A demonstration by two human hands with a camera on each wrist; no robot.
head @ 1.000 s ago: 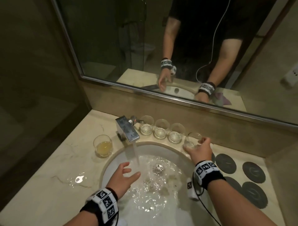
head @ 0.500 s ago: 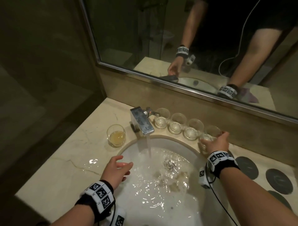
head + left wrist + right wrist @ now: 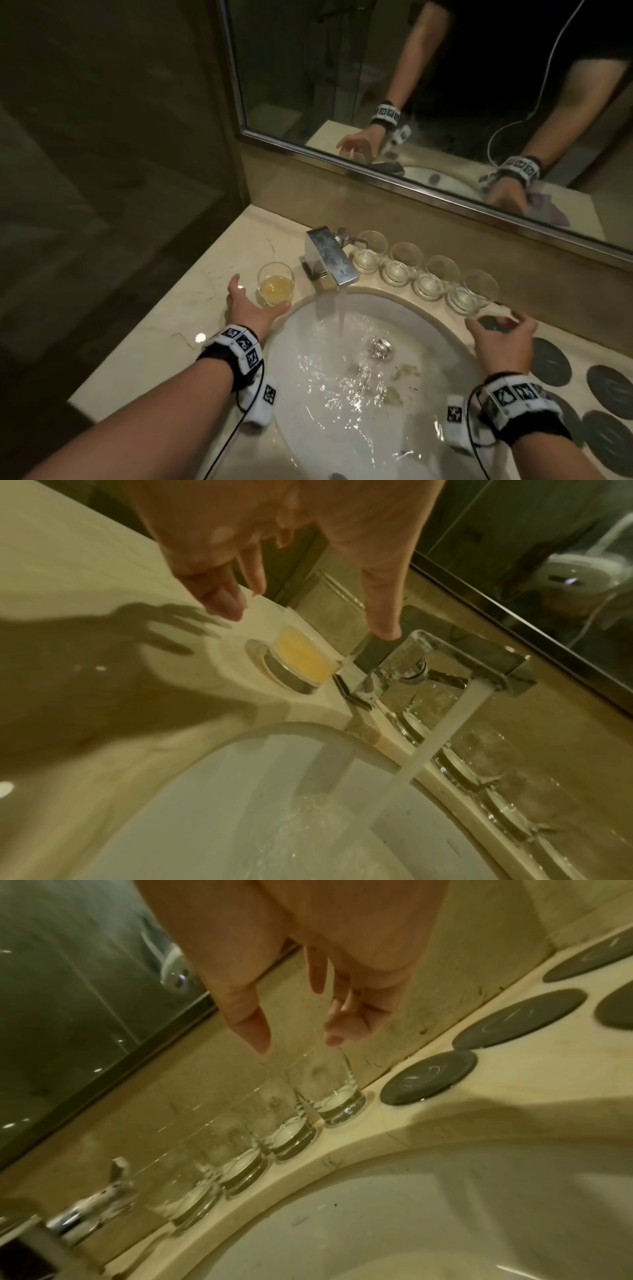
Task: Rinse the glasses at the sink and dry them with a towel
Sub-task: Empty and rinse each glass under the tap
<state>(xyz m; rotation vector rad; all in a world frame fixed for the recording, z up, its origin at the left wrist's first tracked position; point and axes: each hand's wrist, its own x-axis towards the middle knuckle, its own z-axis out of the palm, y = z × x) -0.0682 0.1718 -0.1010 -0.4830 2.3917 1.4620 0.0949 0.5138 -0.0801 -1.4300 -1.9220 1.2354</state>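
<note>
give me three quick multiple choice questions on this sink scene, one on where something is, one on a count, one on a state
1. Where is the glass with yellow liquid?
A. left of the tap
B. in the basin
C. on a coaster

2. How many empty glasses stand in the row behind the basin?
A. two
B. four
C. six

3. What is the tap doing?
A. off
B. dripping
C. running

Answers:
1 A: the yellow glass stands on the counter left of the tap, by the left hand.
2 B: four empty glasses line up between the tap and the right hand.
3 C: a steady stream falls into the basin.
</note>
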